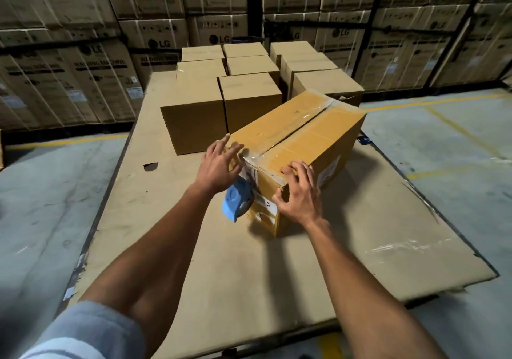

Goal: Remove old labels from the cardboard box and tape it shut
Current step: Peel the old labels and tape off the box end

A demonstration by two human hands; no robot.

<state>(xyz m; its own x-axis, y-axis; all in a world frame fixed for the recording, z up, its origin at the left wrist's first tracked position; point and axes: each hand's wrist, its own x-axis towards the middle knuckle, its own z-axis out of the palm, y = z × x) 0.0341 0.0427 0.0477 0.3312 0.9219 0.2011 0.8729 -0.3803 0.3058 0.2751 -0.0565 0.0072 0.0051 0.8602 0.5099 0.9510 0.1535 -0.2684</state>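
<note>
Cardboard covers the whole bench point(221, 261), and on it lies the cardboard box point(302, 134), set at a slant with its long axis running from the near left away to the far right. Its top flaps are closed, with clear tape point(293, 127) along the centre seam. The near end face carries white labels point(267, 206).

The left hand point(221, 164) is open, fingers spread, hovering at the box's near left top corner; whether the fingertips touch the cardboard cannot be told. Just under its wrist, against the box's end face, sits a blue tape dispenser point(235, 200); the hand is not seen gripping it.

The right hand point(299, 192) is also open with fingers splayed and bent, resting on the near right corner of the box, fingertips on the top edge and the thumb against the end face beside the labels. It grips nothing.

Behind the box stand several smaller sealed cartons point(249, 92) in rows, and stacked washing machine cartons point(91, 75) line the back.
</note>
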